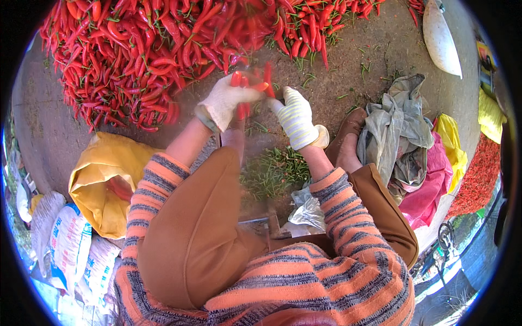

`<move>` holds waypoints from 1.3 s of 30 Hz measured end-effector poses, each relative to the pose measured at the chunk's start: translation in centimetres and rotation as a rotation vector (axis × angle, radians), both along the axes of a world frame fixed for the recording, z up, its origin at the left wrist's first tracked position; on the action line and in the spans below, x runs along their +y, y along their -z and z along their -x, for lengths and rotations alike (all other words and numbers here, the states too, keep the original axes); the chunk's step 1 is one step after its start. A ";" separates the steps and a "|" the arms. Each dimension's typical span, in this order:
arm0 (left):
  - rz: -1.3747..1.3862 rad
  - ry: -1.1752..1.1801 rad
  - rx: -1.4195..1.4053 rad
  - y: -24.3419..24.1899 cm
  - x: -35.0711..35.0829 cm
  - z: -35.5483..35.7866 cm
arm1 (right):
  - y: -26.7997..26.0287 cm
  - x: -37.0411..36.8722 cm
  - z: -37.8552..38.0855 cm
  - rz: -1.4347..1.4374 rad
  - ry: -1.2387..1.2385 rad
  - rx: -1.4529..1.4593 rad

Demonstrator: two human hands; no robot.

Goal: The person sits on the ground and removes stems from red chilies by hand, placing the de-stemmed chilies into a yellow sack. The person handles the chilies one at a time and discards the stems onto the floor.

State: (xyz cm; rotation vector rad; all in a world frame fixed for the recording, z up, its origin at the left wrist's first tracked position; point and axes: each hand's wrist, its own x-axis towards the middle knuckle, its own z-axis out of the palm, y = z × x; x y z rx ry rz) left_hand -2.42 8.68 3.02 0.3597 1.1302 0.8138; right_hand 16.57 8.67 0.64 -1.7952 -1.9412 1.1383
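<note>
Several red chili peppers [244,82] are gripped in my left hand [226,100], which wears a pale knit glove. Their ends stick out past the fingers and below the palm. Close by on the right, my right hand [297,120], in a white and yellow striped glove, pinches one end of a single red chili [268,81]. Its fingertips nearly meet my left thumb, and blur hides the exact contact. Ahead of both hands spreads a large heap of red chilies [134,61]. Between my legs lies a pile of green stems [281,169].
On the left an orange-yellow woven sack [112,159] gapes with something red inside, near white printed sacks [69,240]. Crumpled grey plastic [395,122] and a pink sack [432,179] lie by my right leg. A white scoop-like object [440,40] rests at far right.
</note>
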 end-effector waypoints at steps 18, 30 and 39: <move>0.094 -0.322 -0.370 1.8 -1.8 1.7 | -3.6 0.4 0.7 -0.184 -0.841 0.077; 0.036 -0.353 -0.421 1.8 -2.1 1.7 | 1.4 0.3 2.6 0.294 0.014 0.465; -0.010 -0.307 -0.337 1.5 -2.0 1.6 | -0.1 -0.3 4.7 0.890 0.461 1.041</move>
